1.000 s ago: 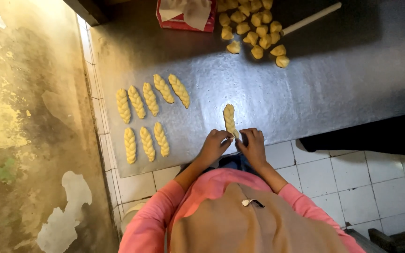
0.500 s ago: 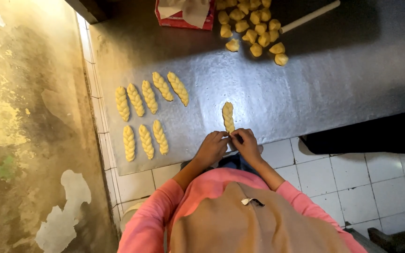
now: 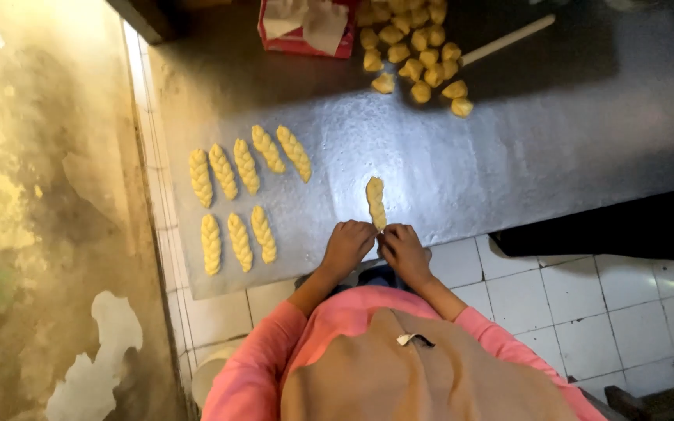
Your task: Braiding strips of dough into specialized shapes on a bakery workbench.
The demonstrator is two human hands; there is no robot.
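Head view: pinched the near end of a braided dough piece [image 3: 375,202] with fingers of both left hand [image 3: 346,247] and right hand [image 3: 404,252], at the metal desk [image 3: 509,156] near edge. Lay left: eight finished braids [image 3: 239,195]. Sat far back: red box [image 3: 306,35] holding crumpled paper, beside loose dough lumps [image 3: 415,54].

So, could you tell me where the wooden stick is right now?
In the head view, the wooden stick lies at the top right of the metal table, beside the dough lumps.
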